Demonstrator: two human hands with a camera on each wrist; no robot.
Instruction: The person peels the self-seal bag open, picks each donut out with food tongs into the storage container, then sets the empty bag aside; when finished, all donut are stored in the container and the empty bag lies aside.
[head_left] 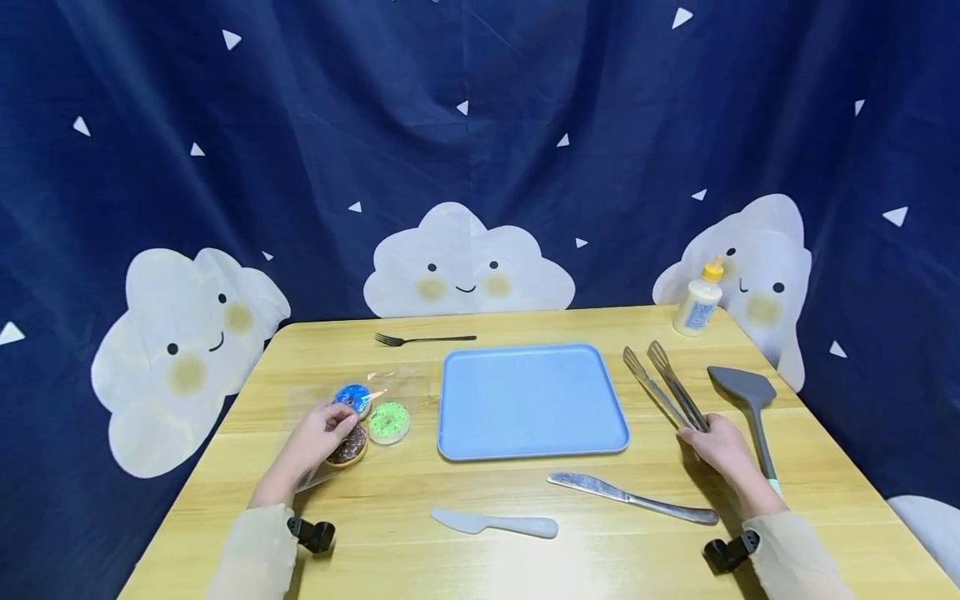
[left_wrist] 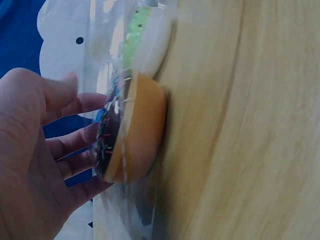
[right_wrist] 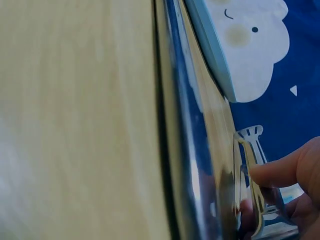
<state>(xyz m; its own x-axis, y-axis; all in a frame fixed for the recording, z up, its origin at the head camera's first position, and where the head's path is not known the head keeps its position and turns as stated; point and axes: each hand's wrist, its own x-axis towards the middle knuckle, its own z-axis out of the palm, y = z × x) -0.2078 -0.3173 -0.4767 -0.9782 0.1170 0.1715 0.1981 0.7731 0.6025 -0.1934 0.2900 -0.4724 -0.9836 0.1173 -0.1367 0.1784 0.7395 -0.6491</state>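
**Tabletop inventory: bagged doughnuts at the left hand, tongs at the right**

Wooden table [head_left: 390, 500]: light yellow top, set before a navy backdrop [head_left: 480, 125] printed with white clouds and triangles.

Blue tray [head_left: 531, 402]: rectangular, rounded corners, lying flat at the middle of the table, between the two hands and touched by neither.

Metal tongs [head_left: 663, 385]: lying on the table just right of the tray, flat slotted ends pointing away from the person, handle end under the right hand.

Grey spatula [head_left: 750, 408]: just right of the tongs, blade away from the person, not touched.

Table knife [head_left: 630, 498]: metal, lying near the front edge between tray and right hand.

Fork [head_left: 423, 339]: dark, at the far edge, beyond the tray's left corner.

White plastic knife [head_left: 495, 524]: at the front, below the tray.

Squeeze bottle [head_left: 699, 300]: white with yellow cap, upright at the far right corner.

Clear plastic bag [head_left: 330, 400]: left of the tray, holding three doughnuts: blue-iced [head_left: 352, 397], green-iced [head_left: 388, 419] and chocolate-iced with sprinkles [head_left: 348, 448].

Left hand [head_left: 318, 433]: resting against the bag from the near-left side, fingers loosely bent, their tips on the film over the chocolate doughnut; the left wrist view shows the fingers [left_wrist: 75, 145] against the iced face, not wrapped round it.

Right hand [head_left: 722, 446]: at the near end of the tongs, fingers curled on the handle; the right wrist view shows fingertips [right_wrist: 272, 172] pressing the metal arm.
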